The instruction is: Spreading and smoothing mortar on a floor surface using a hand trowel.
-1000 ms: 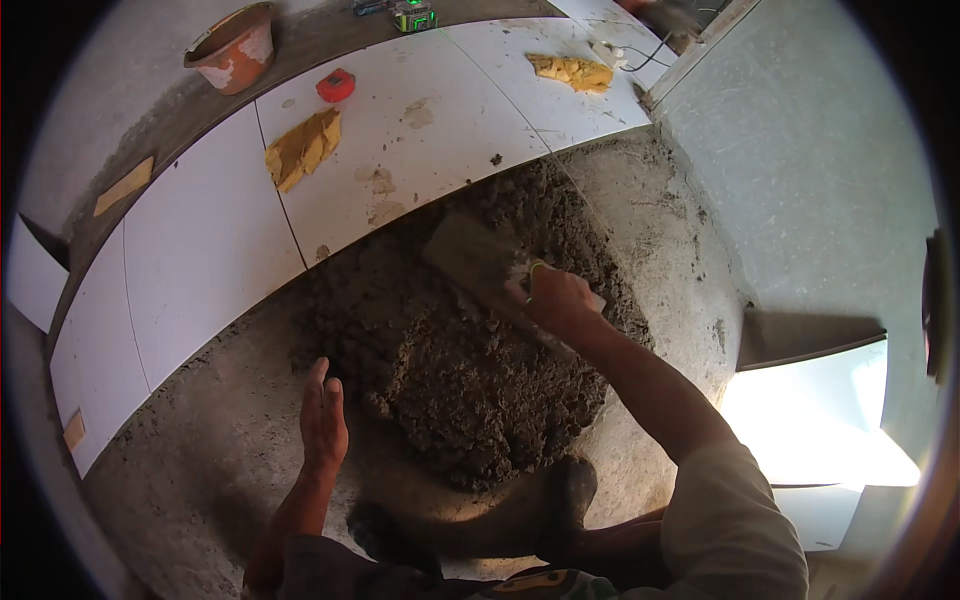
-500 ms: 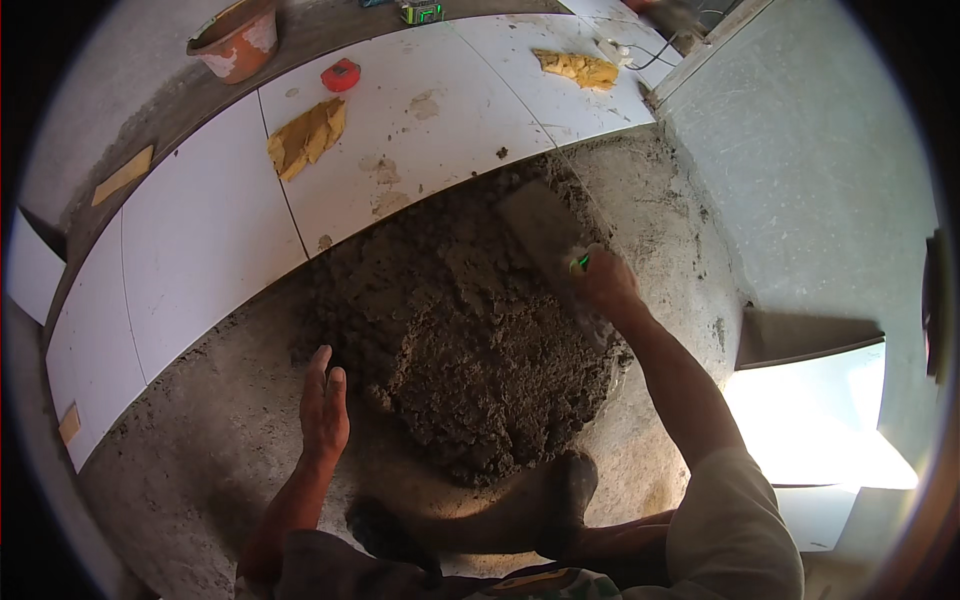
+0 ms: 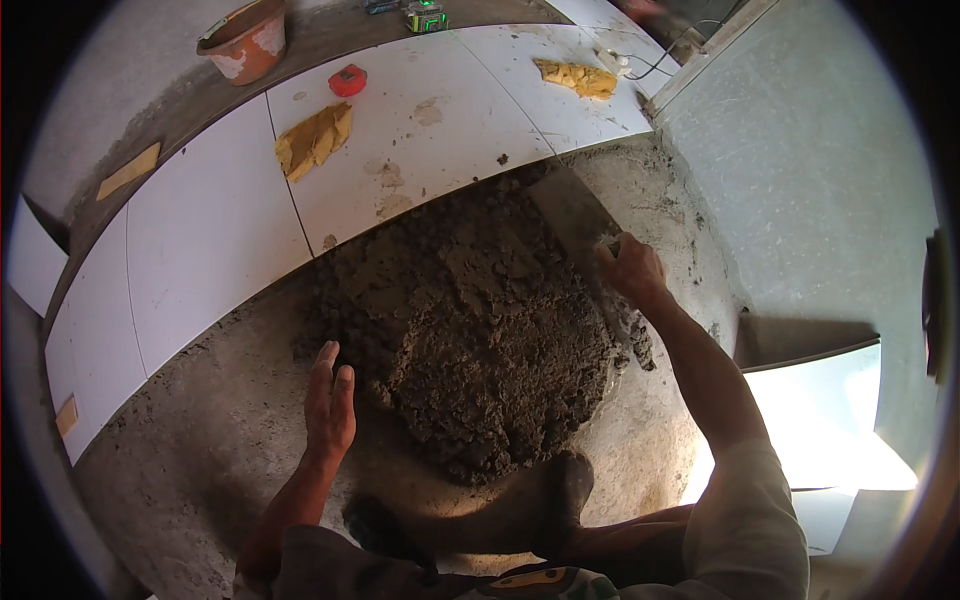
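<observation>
Concrete floor (image 3: 235,420) is being covered by mortar (image 3: 500,365); at its far-right edge, rectangular trowel (image 3: 572,208) is being gripped by right hand (image 3: 636,272); left hand (image 3: 330,408) empty, open. Trowel: probably stiff, light, best being held by handle.

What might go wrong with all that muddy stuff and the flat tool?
The trowel in the right hand is close to the white tiles, so it might bump or scratch an edge. The gritty dark mix lies right by a foot, so it could get stepped in.
</observation>
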Demonstrator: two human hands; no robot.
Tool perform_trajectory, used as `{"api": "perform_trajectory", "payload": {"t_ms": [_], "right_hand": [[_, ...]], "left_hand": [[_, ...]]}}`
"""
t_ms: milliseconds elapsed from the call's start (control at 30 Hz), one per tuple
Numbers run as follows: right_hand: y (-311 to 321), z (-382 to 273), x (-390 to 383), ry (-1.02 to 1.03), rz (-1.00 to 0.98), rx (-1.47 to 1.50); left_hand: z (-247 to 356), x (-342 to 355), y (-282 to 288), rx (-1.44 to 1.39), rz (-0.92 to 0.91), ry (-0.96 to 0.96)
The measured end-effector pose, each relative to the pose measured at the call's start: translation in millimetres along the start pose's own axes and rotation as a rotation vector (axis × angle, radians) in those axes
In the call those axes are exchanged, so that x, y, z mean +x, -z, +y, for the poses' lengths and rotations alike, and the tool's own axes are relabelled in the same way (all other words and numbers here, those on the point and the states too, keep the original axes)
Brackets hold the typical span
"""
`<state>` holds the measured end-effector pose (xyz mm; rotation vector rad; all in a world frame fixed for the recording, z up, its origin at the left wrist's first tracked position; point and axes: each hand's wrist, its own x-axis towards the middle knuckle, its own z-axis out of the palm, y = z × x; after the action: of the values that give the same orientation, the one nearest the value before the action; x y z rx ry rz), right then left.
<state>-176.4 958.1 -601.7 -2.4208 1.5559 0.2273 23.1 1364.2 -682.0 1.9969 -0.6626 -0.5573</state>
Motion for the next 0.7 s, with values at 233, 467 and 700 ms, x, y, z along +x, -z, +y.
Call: {"api": "perform_trajectory", "payload": {"t_ms": [233,467,700], "right_hand": [[7.4,-1.8,23.7,0.015,0.227,0.031],[-19.6,1.4,57.4,-0.179,-0.184,0.039],[-25.7,-31.0,68.2,-0.137,0.136,0.022]], "left_hand": [[-7.5,-3.0,-4.6,-0.011,-0.005,0.059],[-14.2,-1.6,-3.4,-0.014,-0.027,0.075],[-19.1,-4.0,4.5,0.007,-0.037,0.087]]}}
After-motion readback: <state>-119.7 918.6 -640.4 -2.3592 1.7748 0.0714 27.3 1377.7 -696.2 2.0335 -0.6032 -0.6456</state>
